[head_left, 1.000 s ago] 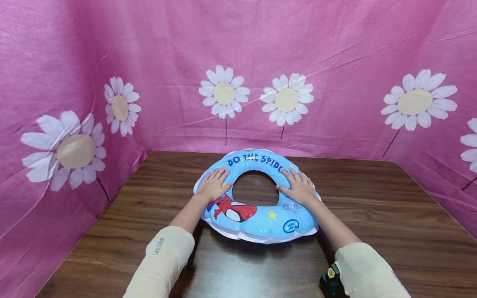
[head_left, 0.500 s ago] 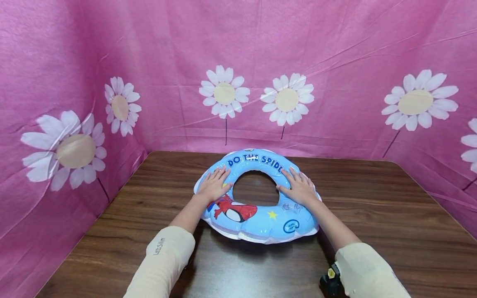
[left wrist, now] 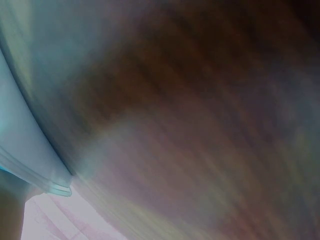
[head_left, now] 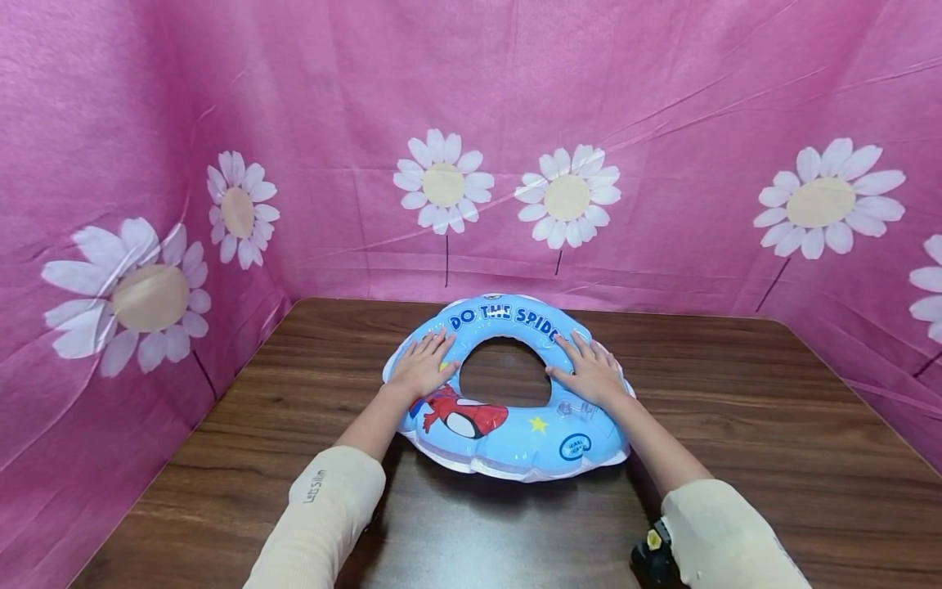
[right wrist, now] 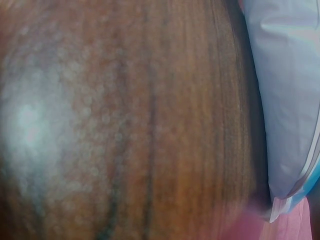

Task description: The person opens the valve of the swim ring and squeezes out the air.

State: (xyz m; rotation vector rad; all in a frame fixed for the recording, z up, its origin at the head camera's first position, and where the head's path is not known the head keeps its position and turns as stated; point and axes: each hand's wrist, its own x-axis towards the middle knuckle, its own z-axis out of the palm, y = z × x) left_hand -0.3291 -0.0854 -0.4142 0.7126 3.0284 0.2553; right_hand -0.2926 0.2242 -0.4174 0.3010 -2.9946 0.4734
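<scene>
A blue inflatable swim ring (head_left: 508,442) with a red cartoon figure, a yellow star and "DO THE SPIDE" lettering lies flat on the wooden table. On its left side rests my left hand (head_left: 423,366), palm down with fingers straight and a little spread. My right hand (head_left: 592,375) lies the same way on the right side, its thumb pointing to the ring's hole. The ring's pale underside (left wrist: 25,130) shows at the left of the left wrist view. In the right wrist view that underside (right wrist: 287,95) fills the upper right.
The dark brown wooden table (head_left: 743,409) spreads around the ring. A pink cloth (head_left: 662,98) with large white daisies hangs along the back and sides. A small black device (head_left: 652,560) sits by the right sleeve (head_left: 724,532).
</scene>
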